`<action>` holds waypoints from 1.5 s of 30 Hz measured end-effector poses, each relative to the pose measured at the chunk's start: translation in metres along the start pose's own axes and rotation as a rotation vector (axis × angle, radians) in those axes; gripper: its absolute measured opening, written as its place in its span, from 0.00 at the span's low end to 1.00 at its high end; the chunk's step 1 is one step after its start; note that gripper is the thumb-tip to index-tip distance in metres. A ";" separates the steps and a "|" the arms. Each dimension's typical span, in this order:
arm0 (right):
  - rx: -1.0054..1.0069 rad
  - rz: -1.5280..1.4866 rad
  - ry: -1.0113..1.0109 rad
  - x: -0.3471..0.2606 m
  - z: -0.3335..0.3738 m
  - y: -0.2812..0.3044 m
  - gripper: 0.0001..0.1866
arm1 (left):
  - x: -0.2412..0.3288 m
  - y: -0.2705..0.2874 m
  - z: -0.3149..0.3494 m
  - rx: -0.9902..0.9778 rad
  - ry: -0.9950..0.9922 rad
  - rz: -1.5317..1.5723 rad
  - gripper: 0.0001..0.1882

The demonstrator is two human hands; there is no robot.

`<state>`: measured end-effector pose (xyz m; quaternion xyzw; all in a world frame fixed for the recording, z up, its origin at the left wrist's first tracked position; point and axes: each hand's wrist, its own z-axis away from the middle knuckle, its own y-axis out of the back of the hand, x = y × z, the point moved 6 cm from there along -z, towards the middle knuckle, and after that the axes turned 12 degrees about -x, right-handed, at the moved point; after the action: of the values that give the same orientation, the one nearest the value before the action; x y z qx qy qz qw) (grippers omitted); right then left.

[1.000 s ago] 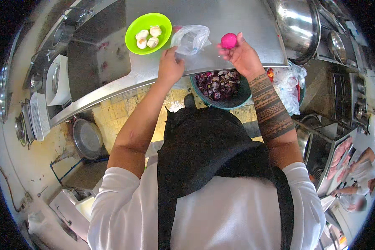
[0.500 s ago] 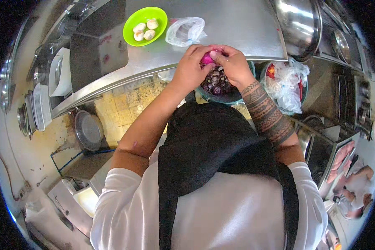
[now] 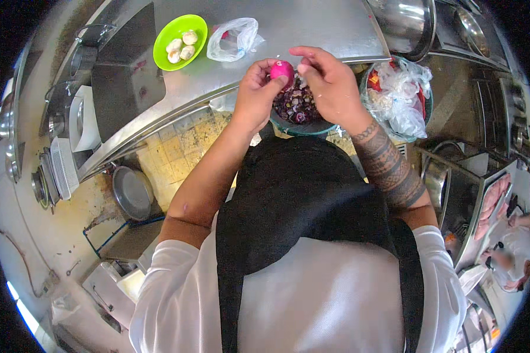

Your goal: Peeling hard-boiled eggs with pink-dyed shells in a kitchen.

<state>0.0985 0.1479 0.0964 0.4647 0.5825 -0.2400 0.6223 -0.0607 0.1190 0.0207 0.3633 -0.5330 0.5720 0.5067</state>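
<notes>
A round, bright magenta red onion (image 3: 282, 72) is pinched between the thumb and fingers of my left hand (image 3: 257, 91), over a bin (image 3: 300, 130). Dark purple onion skins and scraps (image 3: 300, 106) fill much of that bin. To the right of the onion, apart from it, my right hand (image 3: 331, 82) is open, its index finger stretched out and nothing visible in it. On the steel counter lies a crumpled clear plastic bag (image 3: 237, 40) with something pink inside. Left of the bag stands a lime-green bowl (image 3: 161, 57) holding several whitish round pieces.
A second bin (image 3: 428, 105) with plastic bags and red scraps stands to the right of the first. The steel counter's edge (image 3: 218, 93) runs just beyond my hands. A large metal pot (image 3: 403, 26) is at the far right. Another person (image 3: 509, 259) is at the right rim.
Both hands were together around the onion. My right hand has come off it and moved right, while the left holds the onion alone. The view has shifted slightly.
</notes>
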 end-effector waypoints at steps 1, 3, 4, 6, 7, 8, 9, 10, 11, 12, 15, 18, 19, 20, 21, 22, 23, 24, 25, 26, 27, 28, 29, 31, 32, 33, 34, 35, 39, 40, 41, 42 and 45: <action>0.000 0.026 -0.027 0.007 0.008 0.006 0.16 | 0.001 -0.004 0.003 -0.058 -0.034 0.204 0.20; 0.002 0.050 -0.057 0.019 0.019 0.014 0.16 | 0.004 -0.009 0.010 -0.118 -0.064 0.405 0.20; -0.008 0.177 0.026 0.013 0.022 0.017 0.16 | 0.010 -0.016 0.013 -0.174 -0.040 0.402 0.20; -0.031 0.431 0.190 -0.001 0.028 0.019 0.17 | 0.013 -0.022 0.018 -0.234 -0.010 0.397 0.22; -0.054 0.360 0.191 -0.012 0.030 0.018 0.17 | 0.013 -0.026 0.020 -0.279 0.009 0.354 0.22; -0.052 0.358 0.188 -0.011 0.030 0.017 0.17 | 0.013 -0.030 0.022 -0.324 0.028 0.311 0.23; -0.115 0.397 0.240 -0.013 0.030 0.013 0.17 | 0.012 -0.034 0.025 -0.325 0.031 0.310 0.23; -0.176 0.435 0.292 -0.014 0.031 0.007 0.18 | 0.013 -0.036 0.027 -0.323 0.014 0.258 0.23; -0.159 0.445 0.285 -0.013 0.032 0.007 0.17 | 0.014 -0.038 0.028 -0.320 -0.003 0.206 0.24; -0.156 0.442 0.282 -0.012 0.032 0.006 0.17 | 0.014 -0.039 0.027 -0.322 0.001 0.205 0.24; -0.134 0.464 0.276 -0.010 0.034 0.003 0.15 | 0.029 -0.044 0.030 -0.262 -0.093 -0.225 0.16; -0.146 0.478 0.337 -0.015 0.035 0.001 0.12 | 0.039 -0.050 0.035 -0.209 -0.094 -0.363 0.17; -0.141 0.409 0.341 -0.014 0.036 -0.001 0.12 | 0.037 -0.048 0.035 -0.162 -0.066 -0.275 0.18; -0.136 0.339 0.346 -0.014 0.037 -0.003 0.11 | 0.034 -0.046 0.034 -0.116 -0.039 -0.186 0.21; -0.138 0.338 0.349 -0.016 0.040 -0.006 0.11 | 0.032 -0.047 0.033 -0.112 -0.040 -0.187 0.21; -0.112 0.217 0.269 -0.012 0.041 -0.005 0.10 | 0.027 -0.045 0.032 -0.055 -0.016 -0.046 0.23; -0.086 0.096 0.189 -0.007 0.041 -0.005 0.09 | 0.022 -0.041 0.032 0.001 0.007 0.095 0.24; -0.087 0.096 0.192 -0.004 0.040 -0.005 0.09 | 0.021 -0.038 0.031 0.003 0.005 0.095 0.24; -0.060 0.305 0.251 -0.005 0.038 -0.003 0.10 | 0.022 -0.035 0.029 0.000 -0.032 0.136 0.23; -0.031 0.515 0.308 -0.007 0.037 -0.004 0.11 | 0.024 -0.033 0.027 -0.003 -0.069 0.178 0.21; -0.032 0.512 0.308 -0.006 0.038 -0.005 0.11 | 0.024 -0.030 0.026 -0.001 -0.067 0.177 0.21; -0.045 0.288 0.161 0.000 0.038 -0.004 0.13 | 0.027 -0.026 0.026 0.024 -0.083 0.097 0.19; -0.057 0.063 0.015 0.007 0.039 -0.004 0.14 | 0.030 -0.022 0.026 0.049 -0.098 0.016 0.17; -0.079 -0.004 -0.024 -0.001 0.036 -0.008 0.15 | 0.035 -0.018 0.027 -0.001 -0.149 -0.037 0.13; -0.101 -0.072 -0.061 -0.003 0.034 -0.011 0.17 | 0.038 -0.020 0.028 -0.049 -0.200 -0.091 0.10; -0.099 -0.072 -0.063 -0.005 0.031 -0.014 0.17 | 0.037 -0.020 0.028 -0.052 -0.199 -0.091 0.10; -0.076 0.023 0.086 -0.016 0.027 -0.015 0.16 | 0.041 -0.024 0.027 -0.058 -0.222 -0.125 0.11; -0.054 0.118 0.233 -0.026 0.026 -0.017 0.15 | 0.044 -0.027 0.028 -0.064 -0.245 -0.160 0.12; -0.019 0.131 0.207 -0.022 0.027 -0.018 0.14 | 0.054 -0.037 0.029 -0.120 -0.250 -0.224 0.14; -0.013 0.133 0.172 -0.023 0.025 -0.018 0.12 | 0.048 -0.037 0.028 -0.094 -0.193 -0.111 0.14; -0.007 0.136 0.138 -0.022 0.024 -0.018 0.10 | 0.042 -0.035 0.026 -0.067 -0.135 0.001 0.13; -0.008 0.135 0.137 -0.021 0.024 -0.022 0.10 | 0.040 -0.032 0.026 -0.067 -0.133 0.001 0.13; 0.078 -0.014 -0.005 -0.001 0.023 -0.025 0.08 | 0.026 -0.024 0.019 -0.123 -0.055 0.355 0.13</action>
<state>0.0888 0.1161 0.0875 0.4840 0.5743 -0.2681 0.6033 -0.0457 0.1030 0.0546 0.2473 -0.6363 0.6086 0.4045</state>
